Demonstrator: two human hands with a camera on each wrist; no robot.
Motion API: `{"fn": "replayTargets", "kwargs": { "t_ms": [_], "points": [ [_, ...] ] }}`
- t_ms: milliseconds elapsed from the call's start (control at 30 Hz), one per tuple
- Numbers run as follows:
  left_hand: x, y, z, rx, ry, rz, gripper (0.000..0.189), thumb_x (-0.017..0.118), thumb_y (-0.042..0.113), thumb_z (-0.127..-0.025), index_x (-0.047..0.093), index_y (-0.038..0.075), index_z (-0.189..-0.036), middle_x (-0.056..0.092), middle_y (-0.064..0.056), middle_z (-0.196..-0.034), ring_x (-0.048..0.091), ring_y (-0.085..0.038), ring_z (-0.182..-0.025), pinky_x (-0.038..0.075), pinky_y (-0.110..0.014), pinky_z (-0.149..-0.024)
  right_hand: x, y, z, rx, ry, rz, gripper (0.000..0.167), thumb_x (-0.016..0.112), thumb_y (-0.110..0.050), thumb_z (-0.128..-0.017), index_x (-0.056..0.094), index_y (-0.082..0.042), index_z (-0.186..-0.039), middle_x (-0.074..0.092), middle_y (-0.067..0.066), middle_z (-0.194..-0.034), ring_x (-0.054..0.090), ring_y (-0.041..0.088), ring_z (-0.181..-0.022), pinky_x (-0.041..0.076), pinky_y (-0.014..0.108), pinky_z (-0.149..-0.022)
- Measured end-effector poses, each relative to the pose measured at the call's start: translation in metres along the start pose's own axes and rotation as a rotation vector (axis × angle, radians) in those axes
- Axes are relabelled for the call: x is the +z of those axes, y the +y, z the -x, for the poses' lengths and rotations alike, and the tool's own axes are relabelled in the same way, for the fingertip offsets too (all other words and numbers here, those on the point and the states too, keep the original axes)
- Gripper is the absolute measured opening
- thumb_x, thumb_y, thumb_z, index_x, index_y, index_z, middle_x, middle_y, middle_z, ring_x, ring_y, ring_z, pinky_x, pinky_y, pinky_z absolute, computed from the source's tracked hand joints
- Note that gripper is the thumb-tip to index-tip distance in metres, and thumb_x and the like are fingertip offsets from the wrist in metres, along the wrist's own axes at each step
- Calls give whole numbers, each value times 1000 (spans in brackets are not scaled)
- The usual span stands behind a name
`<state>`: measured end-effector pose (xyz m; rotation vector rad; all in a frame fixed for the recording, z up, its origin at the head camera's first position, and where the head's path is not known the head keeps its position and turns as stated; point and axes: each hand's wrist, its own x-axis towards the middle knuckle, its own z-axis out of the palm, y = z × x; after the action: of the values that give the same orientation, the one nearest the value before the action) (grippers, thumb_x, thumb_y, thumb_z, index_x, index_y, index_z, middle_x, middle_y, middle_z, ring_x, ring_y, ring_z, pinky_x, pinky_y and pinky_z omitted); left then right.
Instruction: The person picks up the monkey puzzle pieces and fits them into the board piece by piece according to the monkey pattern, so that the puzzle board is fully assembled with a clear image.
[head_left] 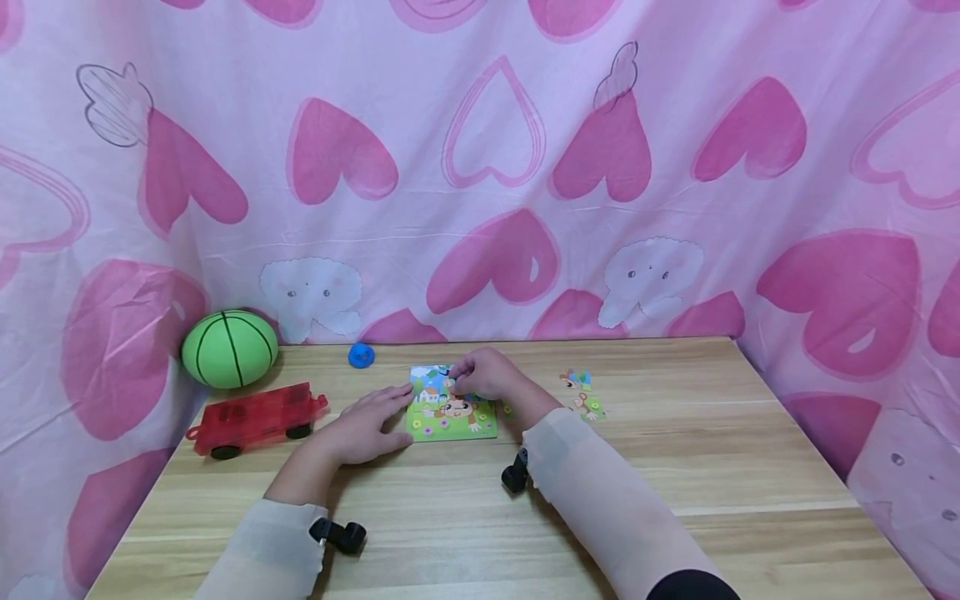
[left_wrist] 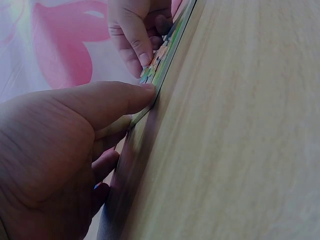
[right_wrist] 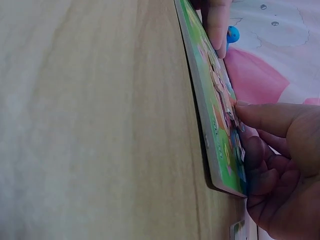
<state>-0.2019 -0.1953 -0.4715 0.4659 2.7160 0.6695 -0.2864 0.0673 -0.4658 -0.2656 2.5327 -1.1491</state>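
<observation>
Touching the puzzle board, the outstretched left hand lies opposite the right hand, whose grip is unclear

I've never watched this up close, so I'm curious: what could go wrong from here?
The puzzle may slide or twist if the left hand, touching its edge, lifts off while the right hand works on it. A loose piece close by the right hand could get nudged.

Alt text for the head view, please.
A person's right hand touches the top of a cartoon puzzle board, the left hand its left edge. Loose pieces lie to the right; a green ball, red toy cart and blue object lie left.
</observation>
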Motion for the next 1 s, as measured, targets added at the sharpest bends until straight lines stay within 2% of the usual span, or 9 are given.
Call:
{"fn": "replayTargets", "kwargs": {
  "t_ms": [267, 633, 833, 1000],
  "points": [
    [-1, 0, 0, 1, -1, 1, 83, 76, 48, -97, 38, 28, -168, 30, 1, -179, 22, -37, -167, 20, -73, -130, 1, -2, -1, 14, -10, 17, 9, 82, -25, -96, 83, -25, -105, 75, -2, -113, 65, 20, -109, 55, 47, -106],
    [-2, -1, 0, 2, -4, -4, 83, 75, 50, -97, 38, 28, -168, 29, 2, -179, 21, -37, -167, 20, -74, -130, 2, -2, -4, -2, -4, 53, 8, 84, -26, -95, 83, -26, -103, 74, -3, -111, 65, 18, -103, 57, 42, -98],
    [-1, 0, 1, 9, -1, -5, 82, 75, 50, -97, 38, 27, -168, 29, 2, -179, 21, -37, -167, 20, -74, -130, -9, 4, 2, -65, -26, -24, 22, 82, -26, -95, 81, -22, -117, 76, -4, -107, 67, 18, -103, 57, 40, -97],
    [0, 1, 2, 23, 8, -9, 82, 75, 50, -97, 39, 25, -167, 31, 0, -178, 23, -40, -166, 20, -75, -129, -35, 8, 18, -116, -13, -42, 32, 77, -27, -99, 76, -20, -131, 73, -3, -110, 66, 20, -106, 57, 37, -93]
  ]
}}
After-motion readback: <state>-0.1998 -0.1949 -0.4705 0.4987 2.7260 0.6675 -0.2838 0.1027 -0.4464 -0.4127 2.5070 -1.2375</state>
